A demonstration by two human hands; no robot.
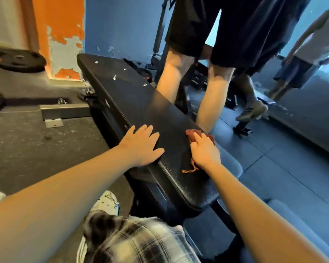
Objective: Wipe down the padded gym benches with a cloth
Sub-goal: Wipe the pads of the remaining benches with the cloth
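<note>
Bench: a long black pad with rounded edges and corners on a dark metal frame. The skin looks like vinyl with a fine pebbled grain. We give all places below relative to it.
Cloth: a small reddish-brown rag, crumpled and woven. It lies on the bench top at the right edge, toward the near end.
Frayed strand: a thin loose strand that trails from the cloth toward the bench's near end.
Right hand: spread over the cloth with the fingers fairly straight. It presses the cloth to the pad and does not clutch it.
Left hand: wide and palm down on the bench's left edge, level with the cloth. It holds nothing and braces us.
Flecks: pale, hard-looking chips scattered over the far half of the bench. We judge that half not yet wiped.
Bystander's legs: bare, just beside the bench's right edge, beyond the cloth.
Weight plate: round, black and flat on the floor, well left of the bench's far end.
Risk, cloth loss: we only press the cloth, so an outward stroke may push it off the right edge.
Risk, contact: a forward stroke along the right edge may strike the bystander's legs.
Risk, abrasion: chips dragged under the cloth may score the skin or scatter to the floor.
Risk, snag: the strand may catch and pull further loose.
</note>
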